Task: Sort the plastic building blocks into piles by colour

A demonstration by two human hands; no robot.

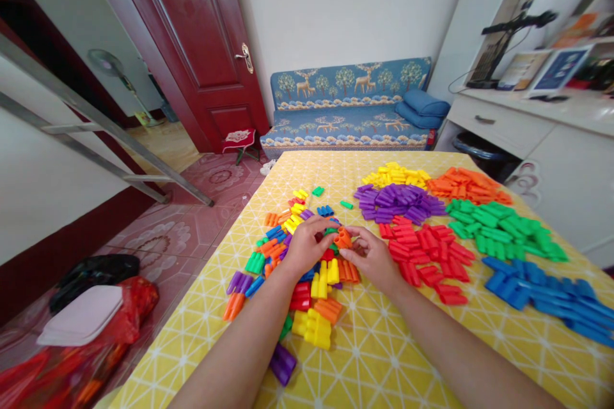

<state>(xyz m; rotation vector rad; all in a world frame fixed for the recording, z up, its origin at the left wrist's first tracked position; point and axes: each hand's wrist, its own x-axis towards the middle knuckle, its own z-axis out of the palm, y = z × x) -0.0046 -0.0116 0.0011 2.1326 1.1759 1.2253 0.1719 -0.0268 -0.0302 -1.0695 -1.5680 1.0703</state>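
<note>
Above a mixed heap of colored plastic tubes, my two hands meet on a small bundle of orange plastic tubes [342,238], its round hollow ends facing me. My right hand [371,257] pinches the bundle from the right between thumb and fingers. From the left, my left hand [307,244] has its thumb and fingertips closed at the bundle's edge. Beneath them lie yellow tubes [317,329], red tubes [300,296] and purple tubes [283,364], many side by side in short rows. My left hand and forearm hide part of this heap.
Sorted piles of yellow [396,175], purple [400,203], orange [467,186], red [429,254], green [503,230] and blue tubes [547,294] cover the right side of the patterned yellow tablecloth [384,358]. A blue sofa [350,118] stands beyond; a metal ladder [96,121] leans at left.
</note>
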